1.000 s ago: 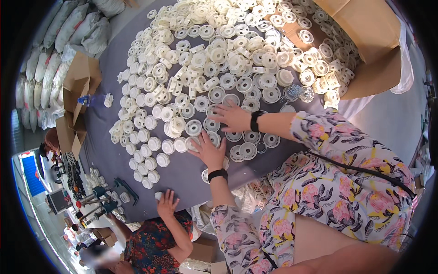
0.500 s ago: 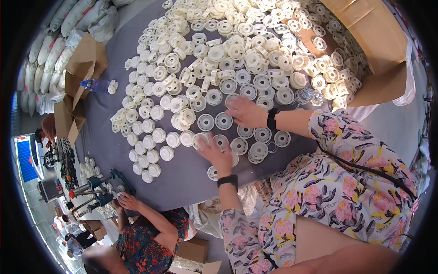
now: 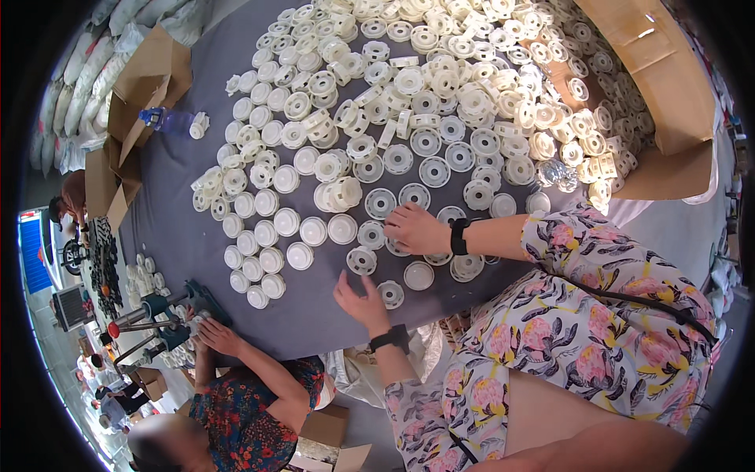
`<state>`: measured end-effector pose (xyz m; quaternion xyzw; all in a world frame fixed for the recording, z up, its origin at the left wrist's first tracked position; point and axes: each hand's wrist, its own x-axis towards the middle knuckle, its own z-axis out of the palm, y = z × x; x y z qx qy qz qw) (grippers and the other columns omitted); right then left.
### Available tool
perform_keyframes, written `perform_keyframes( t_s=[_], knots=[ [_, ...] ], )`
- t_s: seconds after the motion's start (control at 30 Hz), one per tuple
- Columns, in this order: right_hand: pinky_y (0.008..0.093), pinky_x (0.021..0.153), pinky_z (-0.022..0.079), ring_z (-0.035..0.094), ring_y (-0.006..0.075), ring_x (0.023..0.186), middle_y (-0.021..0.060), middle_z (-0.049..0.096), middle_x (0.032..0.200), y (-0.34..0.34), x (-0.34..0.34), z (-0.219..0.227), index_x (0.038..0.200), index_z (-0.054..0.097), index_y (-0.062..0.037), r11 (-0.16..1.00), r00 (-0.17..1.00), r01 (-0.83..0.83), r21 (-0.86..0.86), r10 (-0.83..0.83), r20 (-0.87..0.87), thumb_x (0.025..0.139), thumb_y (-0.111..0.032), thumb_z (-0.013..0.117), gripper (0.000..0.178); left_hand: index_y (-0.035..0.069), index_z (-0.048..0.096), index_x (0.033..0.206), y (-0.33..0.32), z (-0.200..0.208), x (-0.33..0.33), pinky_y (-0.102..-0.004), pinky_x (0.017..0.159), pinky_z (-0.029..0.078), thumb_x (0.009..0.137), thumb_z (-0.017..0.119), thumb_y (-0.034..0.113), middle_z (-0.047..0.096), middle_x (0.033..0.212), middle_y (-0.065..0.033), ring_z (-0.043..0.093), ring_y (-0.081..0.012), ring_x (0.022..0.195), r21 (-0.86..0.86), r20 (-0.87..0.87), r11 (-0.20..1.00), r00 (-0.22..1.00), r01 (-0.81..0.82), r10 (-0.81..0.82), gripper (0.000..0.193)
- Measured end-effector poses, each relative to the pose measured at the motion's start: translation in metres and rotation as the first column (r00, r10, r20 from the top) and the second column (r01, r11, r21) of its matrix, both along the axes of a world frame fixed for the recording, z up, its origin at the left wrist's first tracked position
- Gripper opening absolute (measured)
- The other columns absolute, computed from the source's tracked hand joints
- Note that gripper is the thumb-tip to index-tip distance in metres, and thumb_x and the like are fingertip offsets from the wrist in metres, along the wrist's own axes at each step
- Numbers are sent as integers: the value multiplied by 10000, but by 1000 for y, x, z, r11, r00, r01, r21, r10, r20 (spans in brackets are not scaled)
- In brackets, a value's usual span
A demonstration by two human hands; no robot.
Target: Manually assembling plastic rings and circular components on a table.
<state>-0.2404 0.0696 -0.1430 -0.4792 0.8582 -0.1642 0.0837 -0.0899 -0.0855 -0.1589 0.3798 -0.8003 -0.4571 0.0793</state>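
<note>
Many white plastic wheel-like pieces lie on the grey cloth of the table (image 3: 314, 315). My left hand (image 3: 362, 305) hovers at the near side with its fingers apart, holding nothing. Just beyond it is an open-centred wheel piece (image 3: 362, 260), and another wheel piece (image 3: 391, 295) lies to its right. My right hand (image 3: 417, 229) is bent down with its fingertips closed on the edge of a white plastic wheel (image 3: 396, 248), mostly hidden under the hand. Closed-faced round pieces (image 3: 300, 255) stand in rows to the left. One more closed-faced piece (image 3: 418, 275) lies nearer me.
A large heap of white pieces (image 3: 440, 79) spreads across the far side to a cardboard box (image 3: 668, 94) at right. A bottle (image 3: 169, 120) stands at the left edge. A co-worker (image 3: 252, 401) handles a piece at a hand press (image 3: 177, 318), lower left.
Both my hands have come nearer to me, and my left hand has lifted off the pieces. The right fingers have moved onto a nearer wheel. The view has shifted slightly.
</note>
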Motion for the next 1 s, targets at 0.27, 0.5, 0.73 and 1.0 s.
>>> perform_keyframes(
  t_s=[0.27,0.5,0.73,1.0],
  knots=[
    [389,703,462,572,285,876,99,518,971,-41,2,-6,1112,494,-84,989,999,-27,146,33,-38,657,-182,692,506,-7,505,1207,-7,-15,-30,-388,884,420,779,693,183,587,1100,-176,544,-316,1033,-128,-40,971,977,202,-208,505],
    [395,769,448,535,259,960,93,506,1074,-37,5,2,1063,522,-107,993,991,-111,-28,113,78,643,-180,695,460,-9,559,978,-35,-18,14,-199,567,450,850,678,185,635,874,-75,575,-75,716,627,63,744,967,-230,246,261],
    [392,848,407,492,258,1036,89,481,1173,-42,6,-9,1043,543,-143,992,993,-120,24,120,11,657,-153,680,409,38,567,1009,-22,-5,17,-367,820,410,770,698,148,585,1036,-113,547,-234,970,-266,-4,962,998,64,-68,294],
    [402,889,383,460,253,1141,84,462,1241,43,12,39,1124,527,-119,947,947,-267,176,224,230,635,-248,729,544,128,495,1251,47,16,42,-510,999,272,713,718,252,463,1273,-137,426,-326,1186,-302,-181,809,802,505,-569,595]
  ],
)
